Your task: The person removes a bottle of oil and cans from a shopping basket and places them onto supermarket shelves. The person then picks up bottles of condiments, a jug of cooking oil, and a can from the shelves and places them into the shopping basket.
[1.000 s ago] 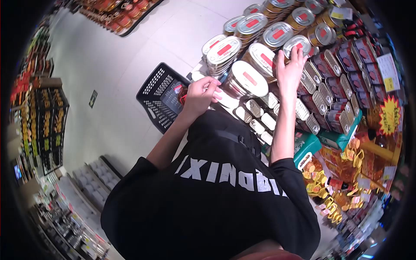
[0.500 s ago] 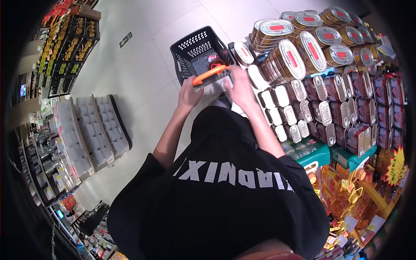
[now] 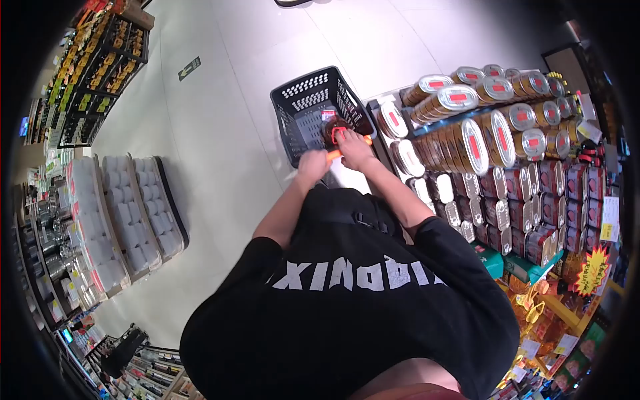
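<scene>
A black shopping cart basket with perforated sides stands in front of me, its orange handle nearest my body. My left hand is closed around the handle's left part. Further right on the same handle, my right hand is closed too, with a bit of orange showing past it. Inside the basket lies a dark item with a red-edged label, partly covered by my right hand. Behind it is a small red and white pack; its kind is too small to tell.
On my right, oval tins are stacked above rows of smaller cans, close beside the cart. Bottles of yellow oil stand nearer. To the left are white rolls in packs and a bottle shelf. Pale tiled floor lies between.
My right hand, off the handle with fingers apart before, has come down onto it. My left hand stays on the handle. The view has shifted, so the cart and shelves appear lower.
</scene>
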Available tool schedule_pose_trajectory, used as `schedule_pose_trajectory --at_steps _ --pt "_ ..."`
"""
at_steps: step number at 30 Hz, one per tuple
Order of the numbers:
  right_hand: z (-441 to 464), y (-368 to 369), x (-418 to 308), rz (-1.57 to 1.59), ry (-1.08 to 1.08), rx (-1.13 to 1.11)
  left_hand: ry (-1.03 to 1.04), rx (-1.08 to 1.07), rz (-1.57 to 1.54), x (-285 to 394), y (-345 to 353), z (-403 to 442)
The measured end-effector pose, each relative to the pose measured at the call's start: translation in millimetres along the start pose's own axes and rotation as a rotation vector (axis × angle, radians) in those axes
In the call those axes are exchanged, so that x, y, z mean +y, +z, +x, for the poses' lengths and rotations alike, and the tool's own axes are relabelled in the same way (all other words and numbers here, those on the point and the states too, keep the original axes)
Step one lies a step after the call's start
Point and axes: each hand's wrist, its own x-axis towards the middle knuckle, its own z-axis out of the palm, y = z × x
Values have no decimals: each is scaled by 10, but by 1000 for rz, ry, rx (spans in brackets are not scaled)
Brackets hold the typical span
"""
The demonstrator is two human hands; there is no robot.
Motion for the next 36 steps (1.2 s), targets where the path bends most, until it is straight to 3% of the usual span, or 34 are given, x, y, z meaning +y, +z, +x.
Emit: schedule_pose_trajectory --at_steps 1,2,3,5,11,18,29,36 --pt "123 -9 23 23 -2 -107 -42 -123 -8 -19 -86 22" --pt "260 4 69 23 13 -208 72 -88 -19 -166 -19 85" --pt "346 51 123 -19 -49 -168 94 -101 -12 -251 -21 118" --pt "552 59 145 20 3 -429 143 -122 10 -402 -45 235" --pt "909 -88 -239 102 200 -208 229 -163 96 -1059 -282 673" --pt "1550 -250 -224 229 292 -241 313 -211 140 -1552 -658 1394" --pt "2407 -327 525 579 235 -323 434 -291 172 -1650 -1096 2441" --pt "2858 -512 1024 714 253 -277 316 -501 194 -1614 -1290 3370"
